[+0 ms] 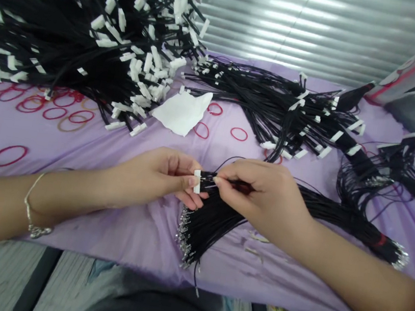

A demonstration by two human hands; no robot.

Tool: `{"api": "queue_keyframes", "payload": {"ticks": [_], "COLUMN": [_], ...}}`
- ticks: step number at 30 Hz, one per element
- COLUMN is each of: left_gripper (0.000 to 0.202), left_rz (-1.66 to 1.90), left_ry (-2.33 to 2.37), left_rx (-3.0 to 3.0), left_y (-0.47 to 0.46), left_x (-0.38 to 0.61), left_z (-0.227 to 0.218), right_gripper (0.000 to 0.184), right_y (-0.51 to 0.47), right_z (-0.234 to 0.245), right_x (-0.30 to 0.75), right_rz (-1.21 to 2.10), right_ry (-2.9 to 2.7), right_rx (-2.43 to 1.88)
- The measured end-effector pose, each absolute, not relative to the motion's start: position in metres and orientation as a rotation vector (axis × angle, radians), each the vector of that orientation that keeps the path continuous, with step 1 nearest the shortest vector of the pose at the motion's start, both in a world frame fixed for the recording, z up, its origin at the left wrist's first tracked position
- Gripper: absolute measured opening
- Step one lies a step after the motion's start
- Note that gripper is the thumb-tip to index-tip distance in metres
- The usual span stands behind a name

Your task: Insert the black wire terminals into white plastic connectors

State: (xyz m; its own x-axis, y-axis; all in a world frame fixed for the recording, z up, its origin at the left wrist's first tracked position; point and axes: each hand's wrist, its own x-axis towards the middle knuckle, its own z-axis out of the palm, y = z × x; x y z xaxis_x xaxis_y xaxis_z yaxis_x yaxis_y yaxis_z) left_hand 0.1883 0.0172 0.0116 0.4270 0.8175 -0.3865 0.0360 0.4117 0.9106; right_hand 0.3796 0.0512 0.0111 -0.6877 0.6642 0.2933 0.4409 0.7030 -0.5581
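Note:
Between the thumb and fingers of my left hand (pixel 176 176) is a small white connector (pixel 197 181), held upright. My right hand (pixel 260 188) pinches a thin black wire (pixel 208 176) by its end, close to the connector's right side. Whether the wire's tip is inside the connector I cannot tell. Below both hands lies a bundle of black wires (pixel 217 224) with bare metal ends fanned out at its left. The bundle runs right, under my right hand and forearm, to another metal-tipped end tied with a red band.
A large heap of black cables with white connectors (pixel 91 51) fills the back left. More finished-looking cables (pixel 294 111) lie at back right. Red rubber bands (pixel 9 155) and a white paper scrap (pixel 183 112) rest on the purple cloth (pixel 115 235). Blinds (pixel 306 30) stand behind.

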Motion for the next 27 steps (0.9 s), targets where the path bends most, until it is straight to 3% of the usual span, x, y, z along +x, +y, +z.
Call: {"api": "queue_keyframes", "payload": {"ticks": [9, 27], "left_gripper": [0.014, 0.012], "left_rz": [0.626, 0.627], "left_ry": [0.974, 0.887], "left_rx": [0.989, 0.989], "left_y": [0.0162, 0.0154], "left_x": [0.1882, 0.1825], "left_z": [0.0101, 0.0038], "right_gripper": [0.018, 0.015], "right_y": [0.0427, 0.0431], "right_z": [0.0139, 0.0041], "right_x": [0.3775, 0.3738], "right_rz": [0.941, 0.689], "right_ry": [-2.255, -2.450], "right_rx": [-1.045, -0.882]}}
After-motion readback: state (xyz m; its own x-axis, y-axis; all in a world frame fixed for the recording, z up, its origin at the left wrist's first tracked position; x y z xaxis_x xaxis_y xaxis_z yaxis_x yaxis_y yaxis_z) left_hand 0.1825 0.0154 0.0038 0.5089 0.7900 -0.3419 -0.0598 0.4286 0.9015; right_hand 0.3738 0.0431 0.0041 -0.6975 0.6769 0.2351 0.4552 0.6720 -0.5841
